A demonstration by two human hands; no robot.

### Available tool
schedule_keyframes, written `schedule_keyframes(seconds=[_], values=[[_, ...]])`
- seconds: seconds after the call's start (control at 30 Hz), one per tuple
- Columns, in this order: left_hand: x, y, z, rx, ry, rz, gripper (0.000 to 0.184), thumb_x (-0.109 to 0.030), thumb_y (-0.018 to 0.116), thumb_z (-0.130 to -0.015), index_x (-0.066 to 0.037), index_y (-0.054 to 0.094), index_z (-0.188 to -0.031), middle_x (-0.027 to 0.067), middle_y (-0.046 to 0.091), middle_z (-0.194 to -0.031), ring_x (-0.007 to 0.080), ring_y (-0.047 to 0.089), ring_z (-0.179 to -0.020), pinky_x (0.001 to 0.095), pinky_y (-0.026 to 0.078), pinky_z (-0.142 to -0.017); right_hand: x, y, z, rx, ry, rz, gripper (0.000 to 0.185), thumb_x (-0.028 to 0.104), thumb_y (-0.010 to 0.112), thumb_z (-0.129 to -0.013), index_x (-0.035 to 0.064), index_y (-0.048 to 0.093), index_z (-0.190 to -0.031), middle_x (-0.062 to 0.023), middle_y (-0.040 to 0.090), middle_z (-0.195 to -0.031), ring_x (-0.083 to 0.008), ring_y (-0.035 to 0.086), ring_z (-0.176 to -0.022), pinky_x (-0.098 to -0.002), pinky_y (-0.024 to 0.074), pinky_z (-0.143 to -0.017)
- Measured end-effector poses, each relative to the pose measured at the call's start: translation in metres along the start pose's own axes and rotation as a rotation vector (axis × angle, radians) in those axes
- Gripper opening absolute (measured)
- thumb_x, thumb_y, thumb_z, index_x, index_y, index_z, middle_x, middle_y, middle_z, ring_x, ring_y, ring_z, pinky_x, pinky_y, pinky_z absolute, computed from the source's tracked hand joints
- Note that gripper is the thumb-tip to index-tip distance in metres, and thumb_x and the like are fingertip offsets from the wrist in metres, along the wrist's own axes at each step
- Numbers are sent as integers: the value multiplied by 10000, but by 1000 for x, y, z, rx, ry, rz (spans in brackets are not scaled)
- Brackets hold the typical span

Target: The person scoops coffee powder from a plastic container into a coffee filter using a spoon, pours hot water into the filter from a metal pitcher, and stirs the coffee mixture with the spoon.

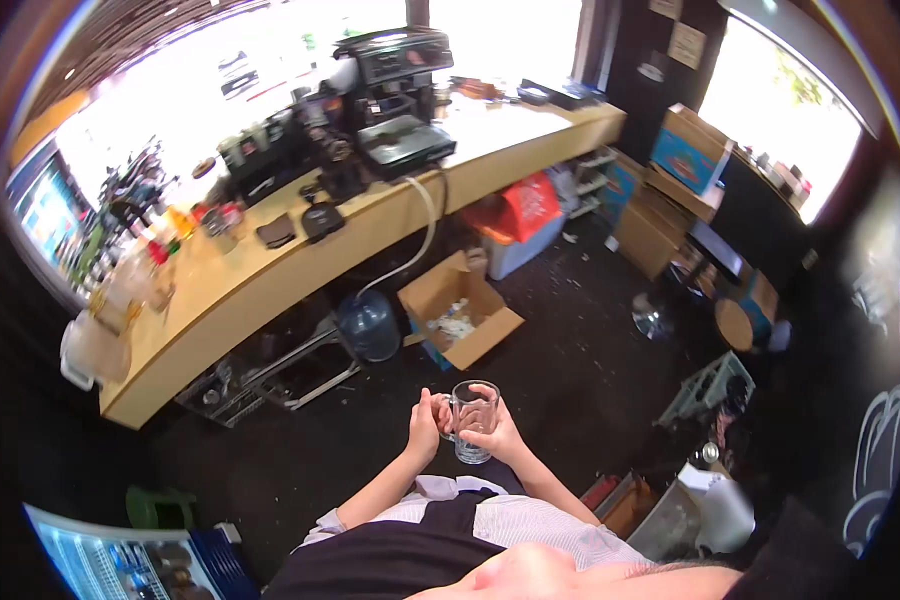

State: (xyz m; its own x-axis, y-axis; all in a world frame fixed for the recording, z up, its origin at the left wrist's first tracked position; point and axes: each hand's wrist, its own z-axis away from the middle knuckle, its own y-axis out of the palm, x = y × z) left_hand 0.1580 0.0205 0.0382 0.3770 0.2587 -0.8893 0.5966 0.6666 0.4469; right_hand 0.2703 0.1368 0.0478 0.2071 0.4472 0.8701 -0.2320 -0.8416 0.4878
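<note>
1. One glass mug (474, 424), clear and colourless, is held upright in front of the torso, above the dark floor (370, 440); its rim is round, its wall transparent, its base thick.
2. Its handle, on the left side, is grasped by the curled fingers of the left hand (430, 420), whose thumb is raised.
3. Its body is clasped by the fingers of the right hand (498, 432), which are seen through the glass.
4. Farther out, an open cardboard box (485, 345) is placed beside a blue water jug (369, 328).
5. Above these, a coffee machine (402, 140) is supported by the wooden counter (240, 290).
</note>
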Motion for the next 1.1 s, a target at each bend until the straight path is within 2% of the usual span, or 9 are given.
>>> schedule_keyframes(seconds=[0.03,0.13,0.43,0.87,0.97,1.1], values=[[-5,-12,5,-58,-68,25,604,-511,243,-1039,-118,380,-601,-16,369,-486,105,346,-403,254,289,-416,-3,10,-8,31,35,24,852,4,810,-687,65,331,-1389,-109,573,-1066,-172,613,-941,-310,518,-829],[-14,-45,15,-236,-61,104,569,-492,278,-1036,-136,344,-597,-30,338,-477,95,296,-390,253,255,-397,-21,32,-35,139,127,59,878,27,832,-679,67,330,-1398,-102,560,-1107,-166,604,-956,-305,513,-835],[-60,-149,16,-581,78,135,539,-464,322,-1027,-158,318,-584,-46,289,-480,86,240,-401,256,209,-400,-84,107,-138,441,286,157,915,6,835,-665,76,317,-1416,-93,532,-1137,-162,592,-990,-319,511,-863],[-176,-308,-75,-807,273,123,510,-439,363,-1027,-152,345,-605,-49,319,-504,76,285,-423,252,223,-411,-147,227,-355,768,275,131,874,-23,809,-692,86,322,-1409,-71,532,-1097,-147,594,-967,-321,511,-883],[-192,-336,-90,-895,276,143,509,-431,367,-1029,-150,345,-604,-51,322,-505,71,292,-423,250,227,-410,-165,247,-392,815,263,149,866,-36,799,-698,85,321,-1410,-79,540,-1105,-153,596,-985,-321,511,-890],[-201,-366,-100,-929,322,182,506,-420,365,-1032,-149,346,-605,-53,323,-506,68,291,-420,248,227,-410,-178,273,-427,885,349,111,872,-24,810,-697,88,314,-1404,-75,550,-1112,-160,585,-1024,-331,503,-909]])
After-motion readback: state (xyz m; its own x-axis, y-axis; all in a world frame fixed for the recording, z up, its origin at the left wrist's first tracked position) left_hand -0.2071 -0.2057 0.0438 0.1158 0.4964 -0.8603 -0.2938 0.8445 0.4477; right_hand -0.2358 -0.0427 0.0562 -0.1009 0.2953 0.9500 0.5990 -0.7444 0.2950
